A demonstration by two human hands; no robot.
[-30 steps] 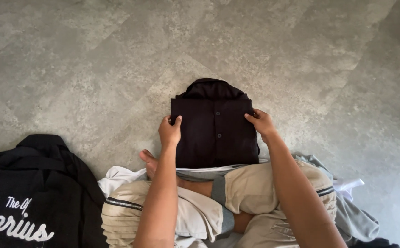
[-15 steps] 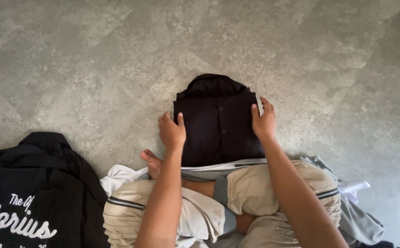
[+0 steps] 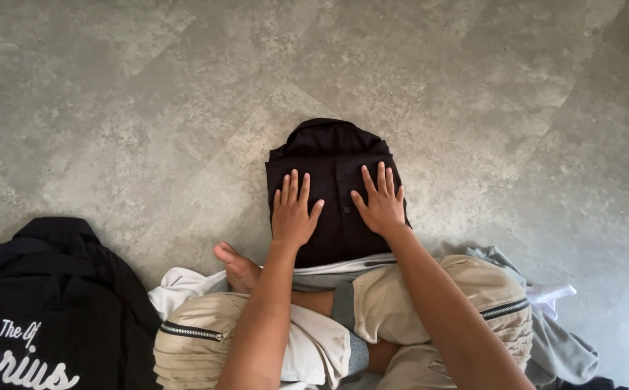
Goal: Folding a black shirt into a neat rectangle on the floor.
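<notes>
A folded black button-up shirt lies on the grey floor right in front of my crossed legs, collar pointing away from me. My left hand rests flat on its left half, fingers spread. My right hand lies flat on its right half, fingers spread as well. Both palms press down on the cloth and neither hand grips anything.
A black garment with white lettering lies on the floor at the lower left. White cloth and grey cloth lie under and beside my legs in beige shorts. My bare foot shows beside the shirt. Grey stone-look floor surrounds everything.
My hands have moved from the shirt's side edges inward onto its top and now lie flat with fingers spread. The shirt has stayed in place.
</notes>
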